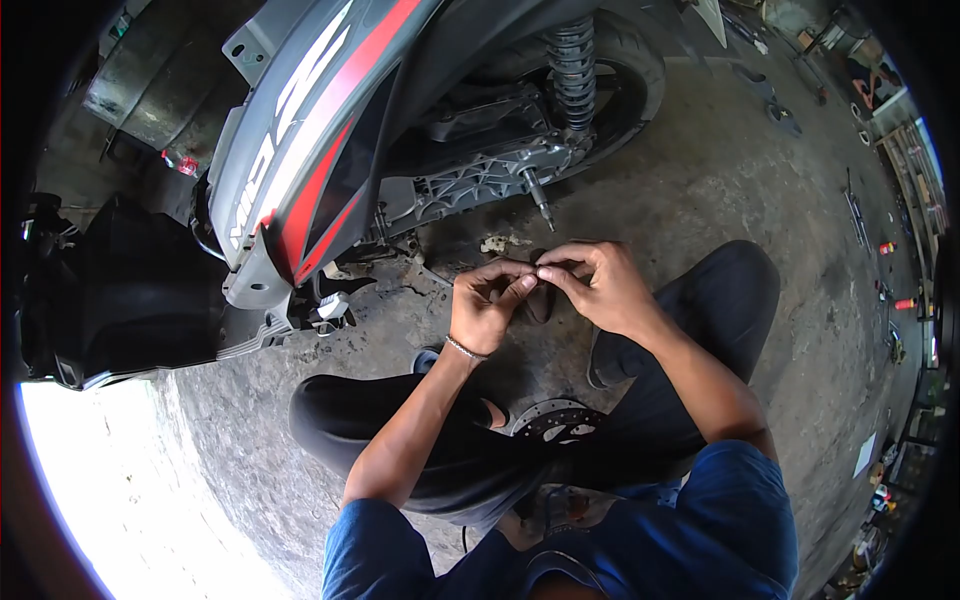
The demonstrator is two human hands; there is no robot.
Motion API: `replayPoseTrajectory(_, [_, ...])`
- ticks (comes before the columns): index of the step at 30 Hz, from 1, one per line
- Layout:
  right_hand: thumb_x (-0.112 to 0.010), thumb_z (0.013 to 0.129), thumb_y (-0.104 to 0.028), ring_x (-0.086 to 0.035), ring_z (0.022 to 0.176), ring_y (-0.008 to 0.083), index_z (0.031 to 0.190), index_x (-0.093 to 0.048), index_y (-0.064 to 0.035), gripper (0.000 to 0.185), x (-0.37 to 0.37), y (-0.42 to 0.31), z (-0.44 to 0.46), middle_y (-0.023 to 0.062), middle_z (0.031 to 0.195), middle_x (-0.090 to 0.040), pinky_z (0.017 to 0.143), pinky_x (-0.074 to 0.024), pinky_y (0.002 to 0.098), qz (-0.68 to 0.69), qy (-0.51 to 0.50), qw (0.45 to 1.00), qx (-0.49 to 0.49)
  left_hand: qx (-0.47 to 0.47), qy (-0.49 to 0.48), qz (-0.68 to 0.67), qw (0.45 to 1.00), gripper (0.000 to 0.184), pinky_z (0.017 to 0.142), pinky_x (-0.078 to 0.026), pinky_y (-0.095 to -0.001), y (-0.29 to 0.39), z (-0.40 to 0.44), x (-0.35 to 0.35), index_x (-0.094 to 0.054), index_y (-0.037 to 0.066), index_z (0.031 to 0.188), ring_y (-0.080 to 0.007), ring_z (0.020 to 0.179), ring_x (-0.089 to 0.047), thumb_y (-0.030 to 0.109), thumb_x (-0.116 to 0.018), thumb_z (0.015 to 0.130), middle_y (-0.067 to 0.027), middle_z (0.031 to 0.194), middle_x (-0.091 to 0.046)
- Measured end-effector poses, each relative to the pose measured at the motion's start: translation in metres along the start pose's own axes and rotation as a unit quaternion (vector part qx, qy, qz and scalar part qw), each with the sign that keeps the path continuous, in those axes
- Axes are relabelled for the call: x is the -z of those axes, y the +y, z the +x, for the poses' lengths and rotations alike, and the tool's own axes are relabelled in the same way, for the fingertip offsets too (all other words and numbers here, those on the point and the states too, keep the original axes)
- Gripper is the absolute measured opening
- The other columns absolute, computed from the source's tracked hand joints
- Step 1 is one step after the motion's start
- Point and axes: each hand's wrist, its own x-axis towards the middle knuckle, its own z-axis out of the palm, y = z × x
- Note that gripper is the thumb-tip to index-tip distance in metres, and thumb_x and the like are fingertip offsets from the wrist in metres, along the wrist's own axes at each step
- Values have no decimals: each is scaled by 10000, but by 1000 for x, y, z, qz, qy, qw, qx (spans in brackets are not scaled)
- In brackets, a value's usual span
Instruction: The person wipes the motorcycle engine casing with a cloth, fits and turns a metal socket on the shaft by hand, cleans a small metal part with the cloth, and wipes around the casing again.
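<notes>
My left hand [487, 303] and my right hand [597, 283] meet in front of me, thumbs and fingertips pinched together. Whatever sits between the fingertips is small and dark, and I cannot make it out. A dark curved shape [540, 305] shows just below the fingers; whether it is held or lies on the floor is unclear. Beyond the hands stands a scooter [310, 120] with grey, white and red body panels. Its bare axle [538, 200] sticks out towards me, below the coil spring shock absorber [571, 75]. A brake disc [558, 420] lies on the floor between my legs.
A pale crumpled scrap [505, 243] lies by the axle. Tools [856, 210] and small red containers [905, 304] are spread along the right side. A metal drum [165, 85] stands at upper left. Another person [872, 82] is partly visible at far upper right.
</notes>
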Motion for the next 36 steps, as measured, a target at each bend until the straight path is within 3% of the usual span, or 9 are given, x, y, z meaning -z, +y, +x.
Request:
replayPoseTrajectory(5, [-580,760,-14,-547,624,96,838,-628,62,119,0,9,2,73,741,-633,573,-450,203,38,-24,998,-39,56,-17,-53,997,48,573,-399,-189,10,-2,-4,-595,-37,826,-85,600,-482,-31,-564,790,-55,725,-584])
replayPoseTrajectory(11, [-567,778,-11,-541,621,91,841,-625,69,117,3,16,6,75,734,-624,568,-447,192,90,-44,995,-27,50,-31,-41,997,49,575,-402,-190,11,-1,-1,-594,-31,824,-81,597,-481,-30,-553,797,-54,731,-586])
replayPoseTrajectory(16, [-565,785,-3,-537,606,91,851,-629,50,106,6,15,8,70,723,-616,562,-440,179,255,-78,963,-42,50,-72,-103,991,51,569,-390,-180,17,-2,0,-589,-28,839,-71,590,-469,-13,-550,809,-44,721,-578])
replayPoseTrajectory(20, [-576,780,2,-532,609,87,856,-629,40,100,12,5,9,65,714,-610,577,-432,166,319,-67,945,-30,30,-20,-77,996,60,554,-370,-171,24,0,-5,-585,-26,851,-65,578,-450,11,-549,822,-32,707,-564])
replayPoseTrajectory(25, [-578,773,9,-533,631,85,852,-623,34,94,10,-12,2,63,716,-607,610,-430,167,135,-63,988,-42,64,-24,-41,997,66,579,-364,-168,24,-2,-1,-574,-23,861,-66,607,-457,29,-546,831,-24,720,-556])
replayPoseTrajectory(31, [-578,762,21,-533,643,86,847,-613,25,92,8,10,9,59,713,-599,628,-430,171,163,-83,983,-14,65,-58,-60,994,69,627,-367,-168,10,2,3,-562,-20,872,-70,656,-474,34,-530,842,-27,756,-559])
replayPoseTrajectory(36, [-569,759,32,-533,642,88,817,-603,22,68,3,12,11,55,709,-594,631,-432,178,216,-68,974,19,4,-106,-46,993,70,662,-369,-172,16,6,4,-552,-18,882,-73,691,-481,27,-507,851,-36,786,-564])
